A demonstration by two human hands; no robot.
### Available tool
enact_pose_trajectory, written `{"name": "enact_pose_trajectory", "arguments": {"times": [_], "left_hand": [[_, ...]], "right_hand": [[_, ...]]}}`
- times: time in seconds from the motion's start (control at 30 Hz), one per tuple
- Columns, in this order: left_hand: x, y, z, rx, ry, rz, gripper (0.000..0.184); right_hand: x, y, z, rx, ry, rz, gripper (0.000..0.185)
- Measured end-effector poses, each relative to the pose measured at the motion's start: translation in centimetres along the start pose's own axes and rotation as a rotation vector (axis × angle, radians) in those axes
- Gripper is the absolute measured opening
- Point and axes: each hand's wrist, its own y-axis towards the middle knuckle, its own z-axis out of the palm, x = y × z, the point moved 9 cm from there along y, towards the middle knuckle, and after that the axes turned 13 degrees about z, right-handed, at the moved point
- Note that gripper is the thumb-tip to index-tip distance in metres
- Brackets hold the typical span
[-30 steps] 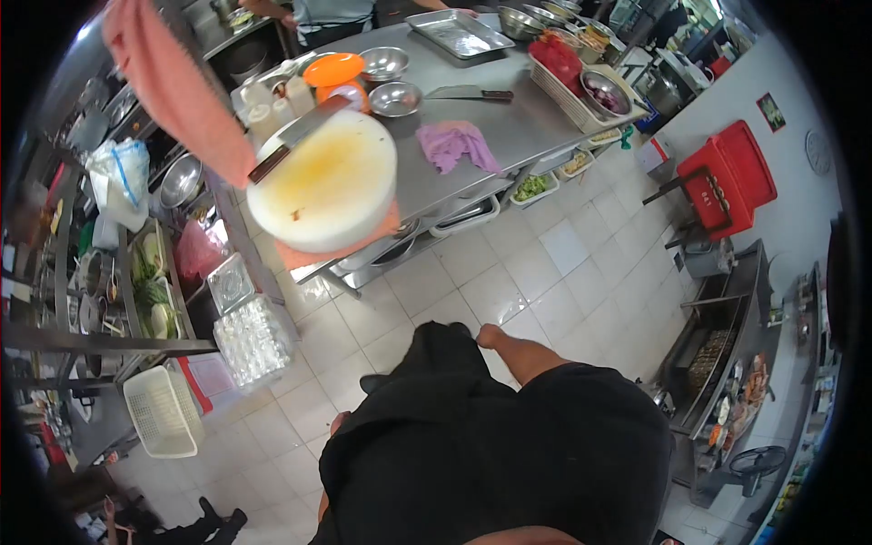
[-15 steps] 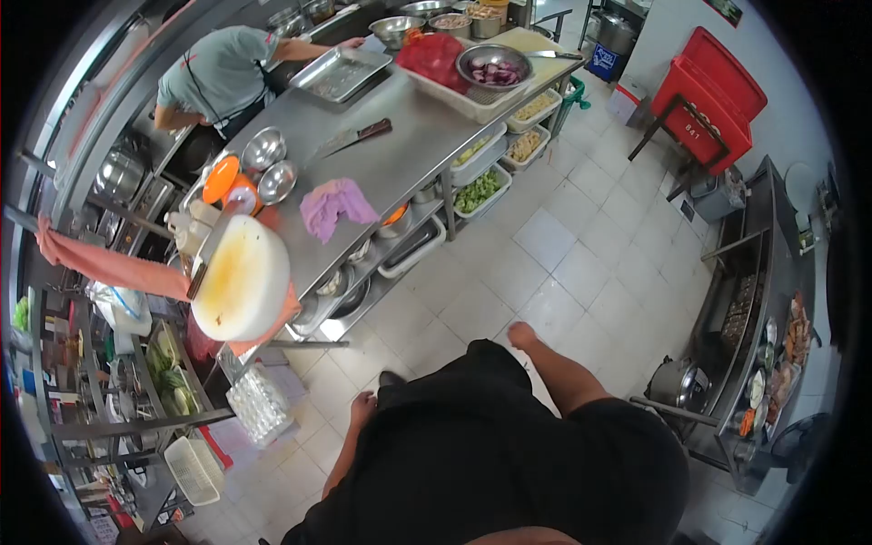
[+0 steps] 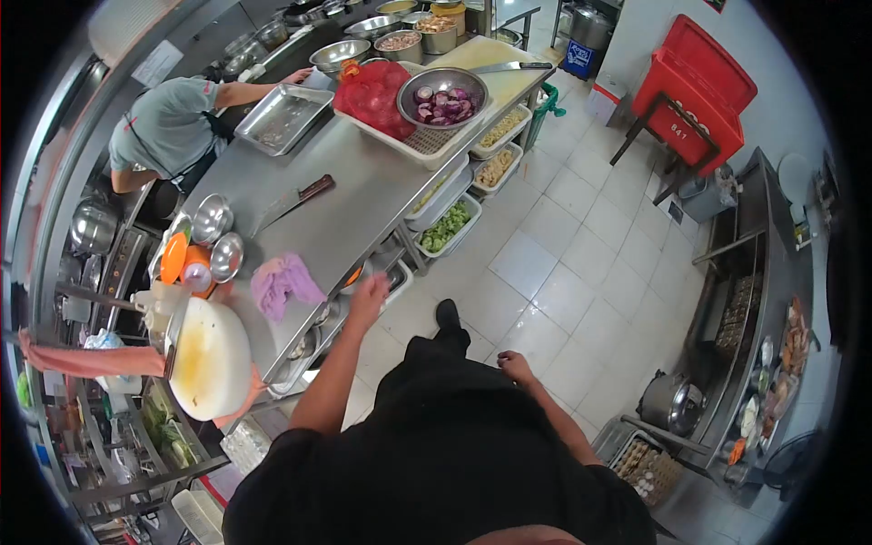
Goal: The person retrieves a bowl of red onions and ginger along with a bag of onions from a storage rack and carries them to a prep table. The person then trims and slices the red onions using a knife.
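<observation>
The left hand [image 3: 370, 298] hovers near the table [image 3: 359, 200] edge, the purple cloth [image 3: 283, 286] at its 9 o'clock, probably placed there for easy reach; the right hand [image 3: 516, 367] hangs at its 4 o'clock. Neither visibly holds anything; whether fingers spread or press together, I cannot tell

The person's bare left hand [image 3: 368, 295] has swung forward from roughly nine-thirty to eleven o'clock of the black-clothed torso [image 3: 436, 445], near the long, grey steel table [image 3: 350, 195]; a tan, mesh-sided crate [image 3: 670, 480] has come into view toward four-thirty.
</observation>
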Motion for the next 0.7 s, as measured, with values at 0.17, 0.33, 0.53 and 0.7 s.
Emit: {"name": "enact_pose_trajectory", "arguments": {"times": [0.17, 0.33, 0.53, 0.7], "left_hand": [[-9.7, 14.0, -2.8, -0.150, -0.035, 0.209, 0.031], [-15.2, 29.0, -8.2, -0.341, 0.174, 0.488, 0.042], [-19.7, 37.4, -13.6, -0.576, 0.414, 0.566, 0.064], [-22.1, 42.0, -15.9, -0.649, 0.739, 0.519, 0.081]], "right_hand": [[3.5, -2.9, -8.1, 0.061, 0.114, 0.214, 0.037], [0.7, 0.7, -16.5, -0.170, 0.646, 0.327, 0.031], [2.3, 1.4, -20.3, -0.218, 0.788, 0.381, 0.027], [14.3, 10.5, -28.1, -0.124, 0.833, 0.075, 0.029]]}}
